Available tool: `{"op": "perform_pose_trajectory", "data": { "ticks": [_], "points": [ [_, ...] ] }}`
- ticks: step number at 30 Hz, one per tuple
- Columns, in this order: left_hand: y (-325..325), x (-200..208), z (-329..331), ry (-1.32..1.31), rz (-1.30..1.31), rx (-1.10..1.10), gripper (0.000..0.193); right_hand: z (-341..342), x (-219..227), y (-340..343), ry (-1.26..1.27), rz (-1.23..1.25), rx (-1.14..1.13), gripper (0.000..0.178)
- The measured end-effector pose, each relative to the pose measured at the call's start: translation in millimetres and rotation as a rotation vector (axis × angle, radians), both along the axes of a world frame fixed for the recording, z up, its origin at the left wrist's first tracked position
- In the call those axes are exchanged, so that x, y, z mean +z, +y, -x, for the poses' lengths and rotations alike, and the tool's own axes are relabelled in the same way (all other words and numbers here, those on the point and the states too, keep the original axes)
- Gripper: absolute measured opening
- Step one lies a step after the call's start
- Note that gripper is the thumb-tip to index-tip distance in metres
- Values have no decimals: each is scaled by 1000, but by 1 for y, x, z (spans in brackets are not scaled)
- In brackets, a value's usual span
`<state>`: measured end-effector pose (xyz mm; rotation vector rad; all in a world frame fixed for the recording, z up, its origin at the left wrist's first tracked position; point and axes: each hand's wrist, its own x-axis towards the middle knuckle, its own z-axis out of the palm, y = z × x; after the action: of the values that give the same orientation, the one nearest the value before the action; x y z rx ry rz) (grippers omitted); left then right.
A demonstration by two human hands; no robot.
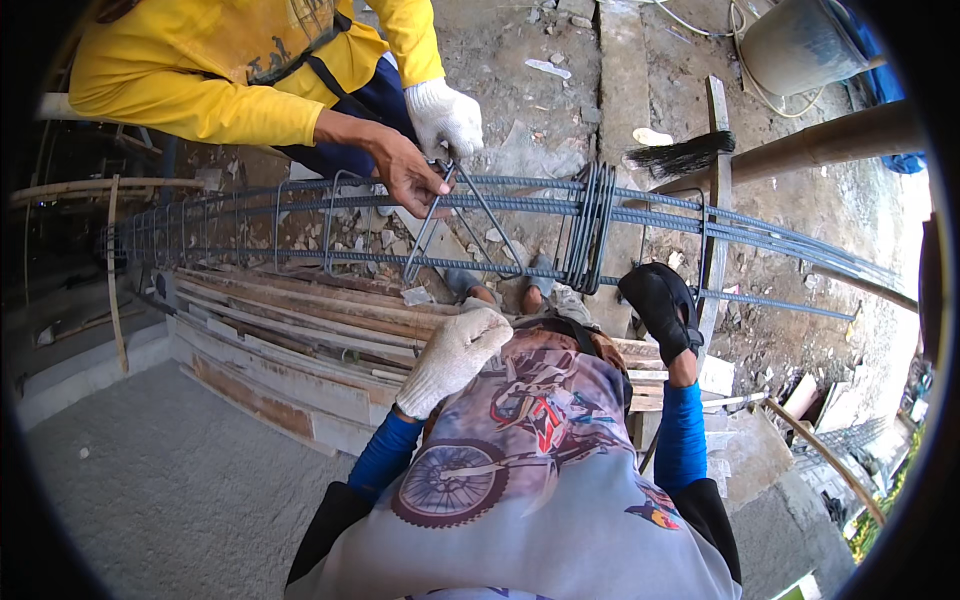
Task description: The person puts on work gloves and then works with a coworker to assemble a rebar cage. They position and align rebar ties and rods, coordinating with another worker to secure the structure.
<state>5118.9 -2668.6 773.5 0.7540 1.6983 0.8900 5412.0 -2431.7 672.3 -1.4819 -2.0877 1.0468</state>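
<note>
My left hand [458,352], in a white knitted glove, is curled closed just in front of my shirt. Whatever its fingers may hold is hidden. My right hand [660,310], in a black glove, is also closed, next to the near rebar; its grip cannot be made out. Ahead of both hands a long cage of ribbed steel rebars [520,203] runs from left to right. Several square stirrups [588,228] are bunched around the bars between my hands. A co-worker's bare hand [405,168] and white-gloved hand [443,115] hold tilted stirrups [485,220] at the cage.
The co-worker in a yellow shirt [200,70] leans over the far side. A bundle of black tie wire [680,155] lies on a wooden crosspiece [718,200] at right. Stacked planks [300,320] lie at left, beside grey concrete [200,470]. A bucket [800,50] stands far right.
</note>
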Motion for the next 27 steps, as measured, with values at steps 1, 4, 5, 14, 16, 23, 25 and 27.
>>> {"op": "perform_pose_trajectory", "data": {
  "ticks": [1, 4, 5, 14, 16, 23, 25, 27],
  "points": [
    [0, 1, -1, -6, 32, 8, 14, 6, -2, -4, -1, -22, 35, 9],
    [0, 5, -2, 59, 1, -5, 15, 17, -4, -12, 2, -65, 120, 9],
    [0, 6, -2, 77, -3, -2, 16, 20, -5, -14, -2, -83, 150, 9],
    [1, 5, -5, -38, 53, 92, 17, 46, -18, -27, 12, -177, 408, 9],
    [3, 5, -4, -23, 77, 76, 17, 60, -28, -21, 23, -219, 483, 9],
    [16, 4, -3, -39, 55, 13, 15, 101, -56, 22, 52, -417, 712, 9],
    [19, 4, -3, -24, 19, 10, 15, 99, -51, 29, 45, -264, 710, 9],
    [20, 4, -3, -19, 3, 10, 15, 92, -41, 33, -151, -47, 715, 11]
  ]
}}
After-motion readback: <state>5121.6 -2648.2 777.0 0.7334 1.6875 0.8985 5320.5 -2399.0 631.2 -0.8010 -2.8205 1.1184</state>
